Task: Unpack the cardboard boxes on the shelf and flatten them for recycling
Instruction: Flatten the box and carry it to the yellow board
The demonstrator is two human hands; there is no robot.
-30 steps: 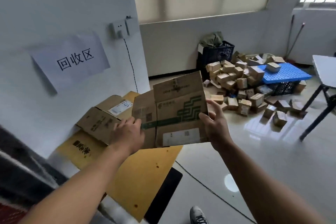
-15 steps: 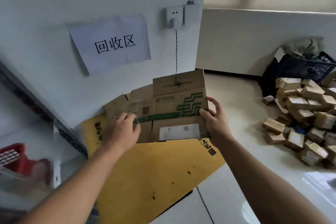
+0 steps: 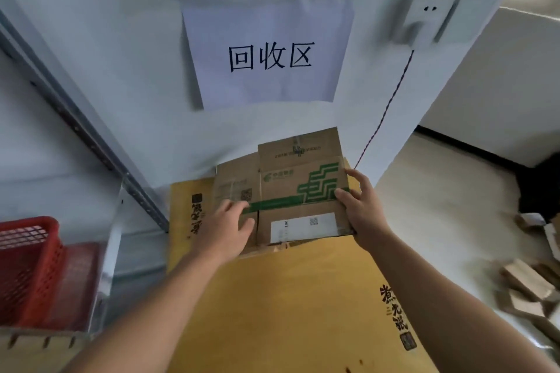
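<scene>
Under sign (image 3: pixel 266 51) at 12 o'clock: flattened box (image 3: pixel 298 191) held just over yellow sheet (image 3: pixel 288 297); left hand (image 3: pixel 222 228) pinches its 9 o'clock edge, right hand (image 3: pixel 362 210) grips the 3 o'clock edge. Two-sided hold likely keeps it flat and square for laying down.

Both hands, the left hand (image 3: pixel 224 230) and the right hand (image 3: pixel 360 209), are bare. Behind them the left forearm (image 3: pixel 157 306) and the right forearm (image 3: pixel 439 297) are uncovered all the way to the lower edge of the view, broadening toward it. The fingers look slightly blurred.
</scene>
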